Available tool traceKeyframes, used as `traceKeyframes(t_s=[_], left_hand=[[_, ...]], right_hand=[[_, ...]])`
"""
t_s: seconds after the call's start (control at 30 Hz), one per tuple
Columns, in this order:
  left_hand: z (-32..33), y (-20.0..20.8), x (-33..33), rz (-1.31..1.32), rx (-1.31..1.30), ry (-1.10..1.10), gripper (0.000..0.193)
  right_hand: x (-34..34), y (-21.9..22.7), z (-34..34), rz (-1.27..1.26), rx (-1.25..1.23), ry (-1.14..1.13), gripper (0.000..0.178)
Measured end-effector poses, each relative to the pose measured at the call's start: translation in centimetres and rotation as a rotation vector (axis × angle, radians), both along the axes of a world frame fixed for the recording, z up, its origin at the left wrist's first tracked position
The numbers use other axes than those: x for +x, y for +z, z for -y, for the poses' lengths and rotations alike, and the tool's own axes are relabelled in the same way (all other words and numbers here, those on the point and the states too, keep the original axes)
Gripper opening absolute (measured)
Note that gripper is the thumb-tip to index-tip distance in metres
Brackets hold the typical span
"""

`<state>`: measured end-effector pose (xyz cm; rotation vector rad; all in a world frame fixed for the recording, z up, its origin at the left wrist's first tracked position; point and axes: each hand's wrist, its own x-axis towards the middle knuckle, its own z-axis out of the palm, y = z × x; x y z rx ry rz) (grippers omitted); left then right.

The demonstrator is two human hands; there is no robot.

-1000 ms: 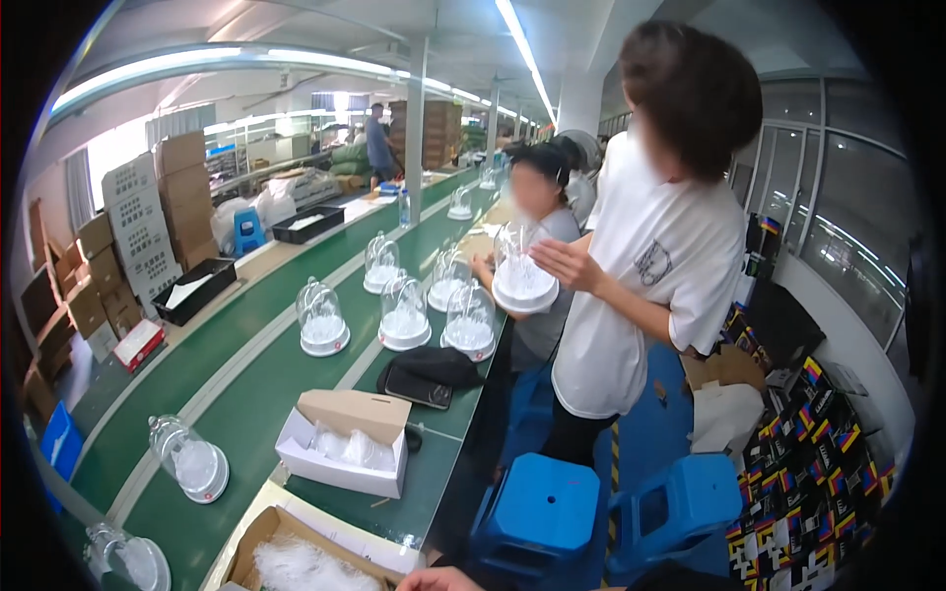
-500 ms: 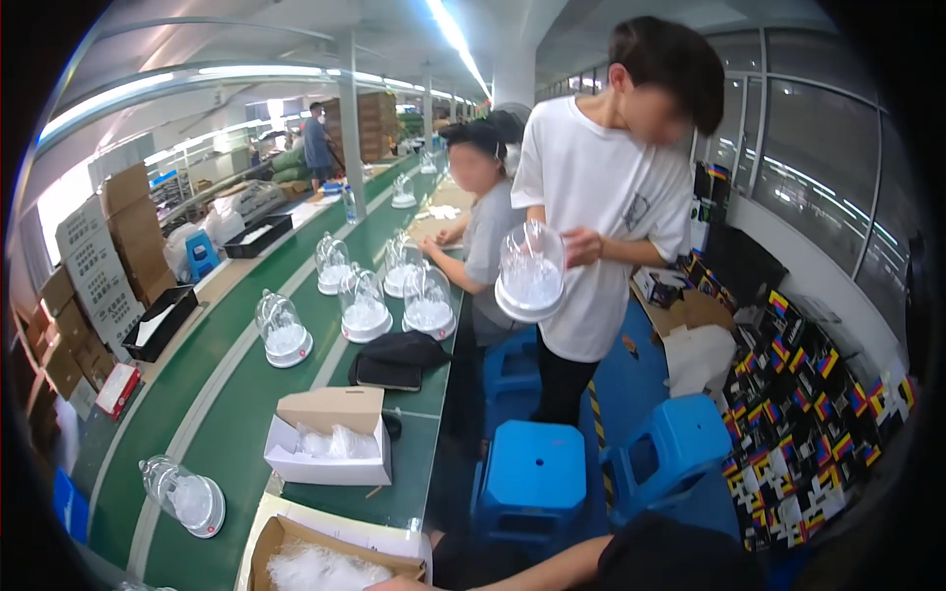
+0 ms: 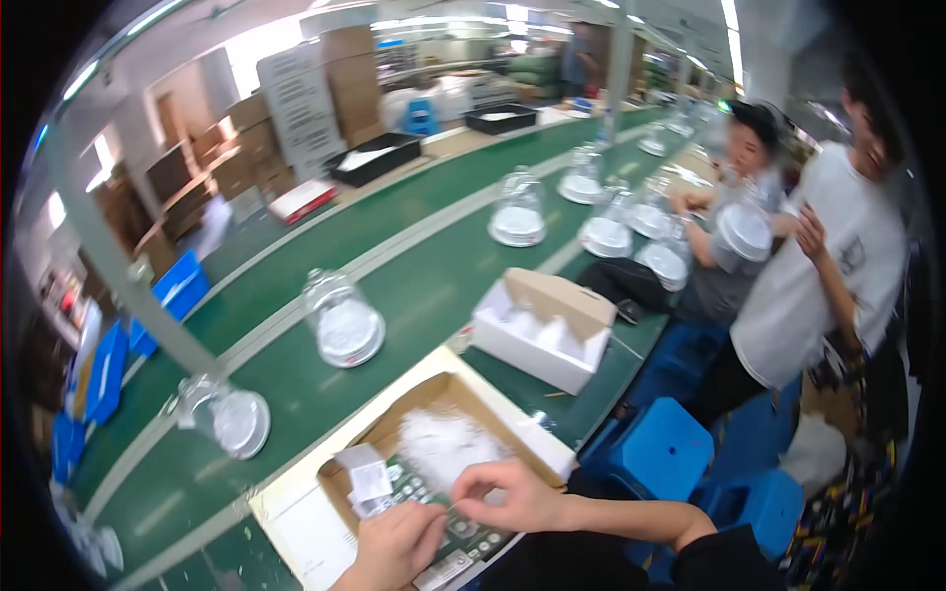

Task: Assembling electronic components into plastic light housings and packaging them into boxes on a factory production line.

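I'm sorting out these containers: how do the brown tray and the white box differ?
The brown tray looks shallow; the white box is deeper. The tray lies on a pale sheet, the box on the green surface. The box has a raised flap; the tray shows none. Both are open and hold whitish material.

I'm seeing a black sleeve ending near the right elbow, left hand and right hand showing bare.

A green bench carries white-based clear domes, an open white box and a cream board.
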<state>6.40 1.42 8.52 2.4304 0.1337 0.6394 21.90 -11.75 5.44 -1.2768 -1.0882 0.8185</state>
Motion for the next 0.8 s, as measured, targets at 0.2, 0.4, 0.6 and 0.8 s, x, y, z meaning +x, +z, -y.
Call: traceKeyframes(t_s=[0.2, 0.4, 0.6, 0.8], left_hand=[[-2.9, -0.6, -0.8, 0.016, -0.052, -0.004, 0.009], [-5.6, -1.0, -0.3, 0.032, -0.096, 0.036, 0.008], [-8.9, -1.7, 0.4, 0.023, -0.091, 0.043, 0.011], [-14.2, -2.1, 2.8, 0.131, -0.290, 0.220, 0.018]], right_hand=[[0.4, 0.6, -3.6, 0.059, -0.037, 0.079, 0.010], [1.5, 1.2, -6.6, 0.062, -0.144, 0.119, 0.008], [3.2, 1.1, -10.0, 0.160, -0.110, 0.216, 0.007], [6.3, 1.3, -18.0, 0.224, -0.020, 0.232, 0.004]])
